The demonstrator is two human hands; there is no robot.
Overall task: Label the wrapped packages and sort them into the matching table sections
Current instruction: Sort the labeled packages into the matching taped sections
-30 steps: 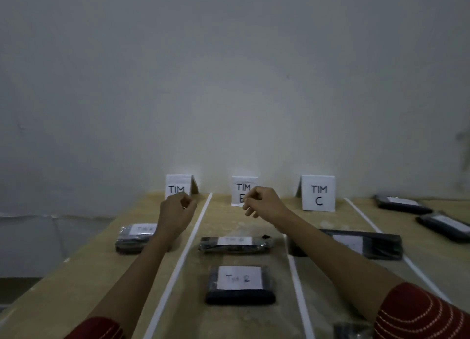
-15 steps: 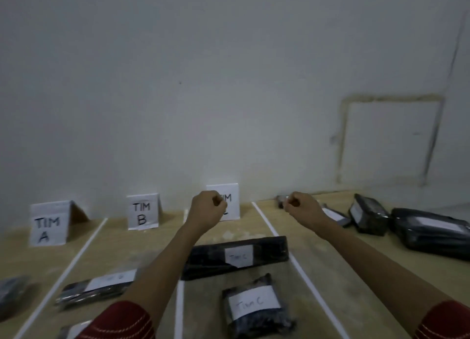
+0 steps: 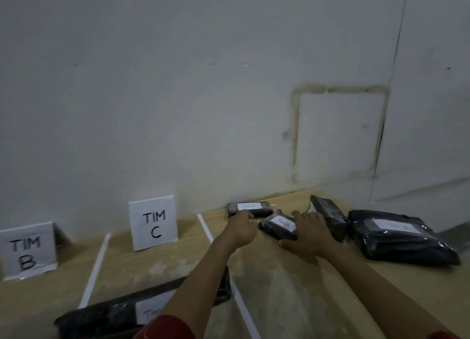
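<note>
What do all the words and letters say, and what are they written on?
"TIM B": on the left card sign.
"TIM C": on the taller card sign.
"Tim", the rest hidden: on the near package, on its white label.
Too blurred to read: the labels on the far package, the small package and the big package.

Counted from the person, 12 o'clock straight ahead: five black wrapped packages, four clustered from 12 to 2 o'clock, namely the far package [image 3: 254,207], the small package [image 3: 277,223], the tilted package [image 3: 330,216] and the large package [image 3: 407,247], plus one long package [image 3: 101,318] close in at 10 o'clock. Four show a white label; the tilted one's I cannot tell. Two standing cards, the TIM B card [image 3: 28,252] at 10 o'clock and the TIM C card [image 3: 153,223] at 11. Two white tape lines, the first tape line [image 3: 95,270] and the second tape line [image 3: 244,313]. Two hands, the left hand [image 3: 243,228] and the right hand [image 3: 309,233], both at 12
</note>
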